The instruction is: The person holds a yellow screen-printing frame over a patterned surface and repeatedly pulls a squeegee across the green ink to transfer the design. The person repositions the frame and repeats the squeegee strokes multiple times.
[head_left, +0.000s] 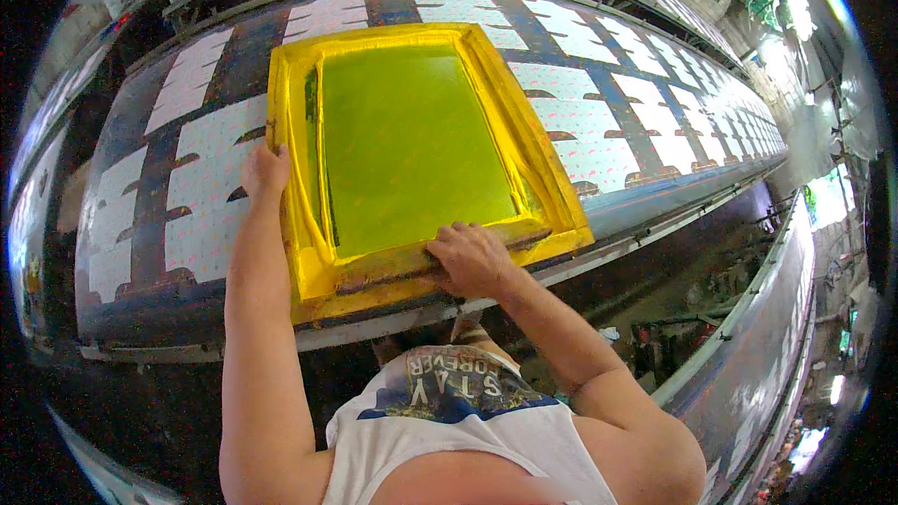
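Observation:
A screen printing frame [547, 154], smeared with yellow ink, lies on the long table in front of me. Its mesh [402, 140] looks yellow-green, with thick yellow ink along the sides. Across the near end of the mesh rests a squeegee [388, 267] with a brownish, ink-stained bar. My right hand [470, 260] is closed over the squeegee's bar, right of its middle. On the frame's left side, my left hand [267, 168] grips the outer edge, its fingers partly hidden. White cut pieces with small reddish marks [217, 164] lie around and partly beneath the frame.
The dark table [645, 210] runs far off to the right, with rows of white pieces [571, 33] on it. Its near edge has a metal rail [645, 241]. Another long table [767, 318] stands at the right, and one more lies beyond the far edge.

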